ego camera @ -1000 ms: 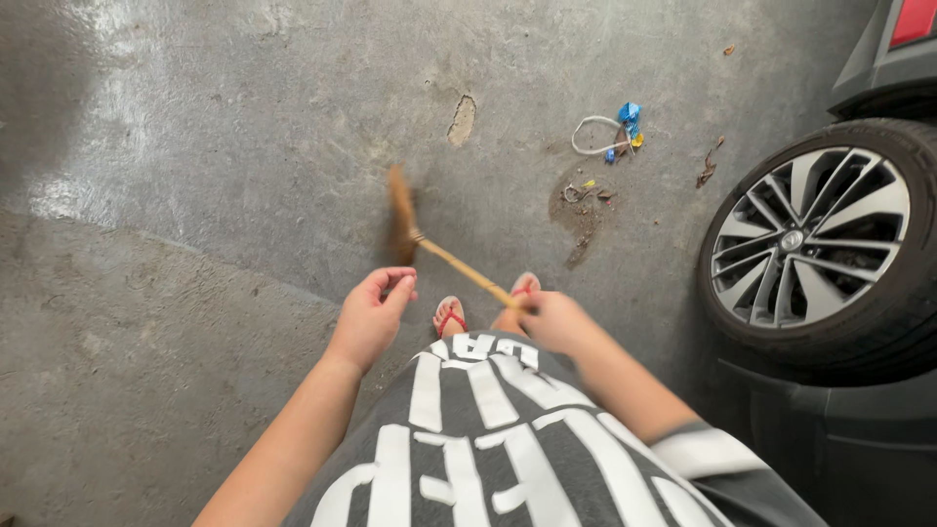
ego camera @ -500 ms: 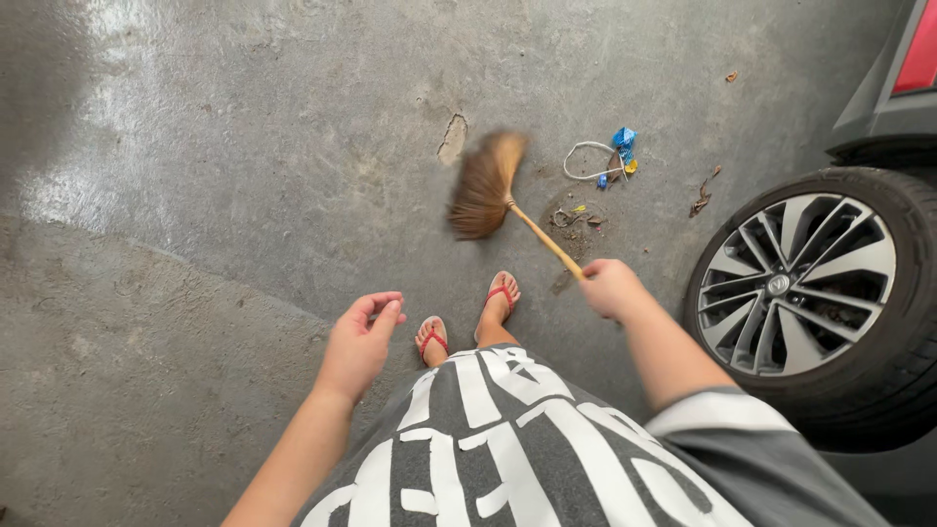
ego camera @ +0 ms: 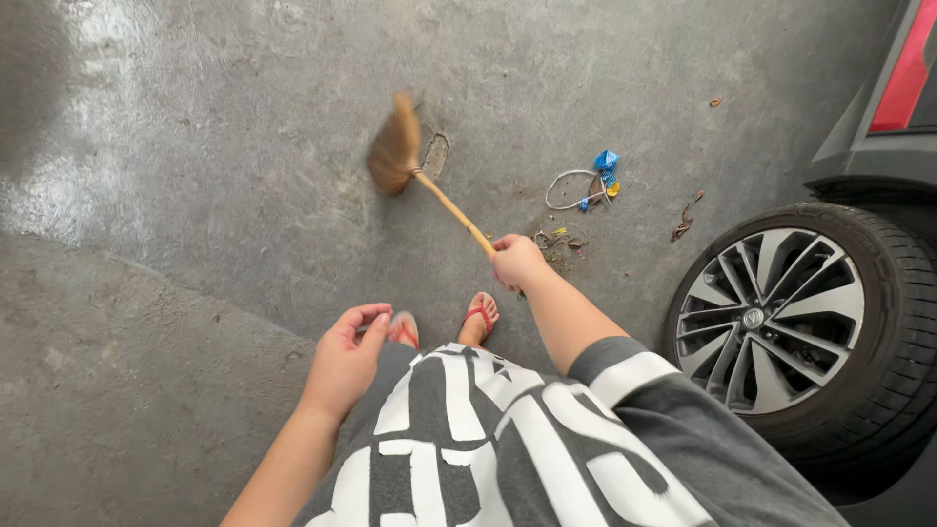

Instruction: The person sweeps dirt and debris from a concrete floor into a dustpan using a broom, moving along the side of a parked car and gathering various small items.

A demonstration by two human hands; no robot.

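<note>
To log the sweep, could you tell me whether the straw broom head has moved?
Yes: the straw broom head swung left, across the chipped hole in the concrete.

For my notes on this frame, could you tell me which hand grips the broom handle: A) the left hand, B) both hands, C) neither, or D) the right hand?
D: the right hand is closed around the broom handle, while the left hand hangs loosely curled and empty.
</note>
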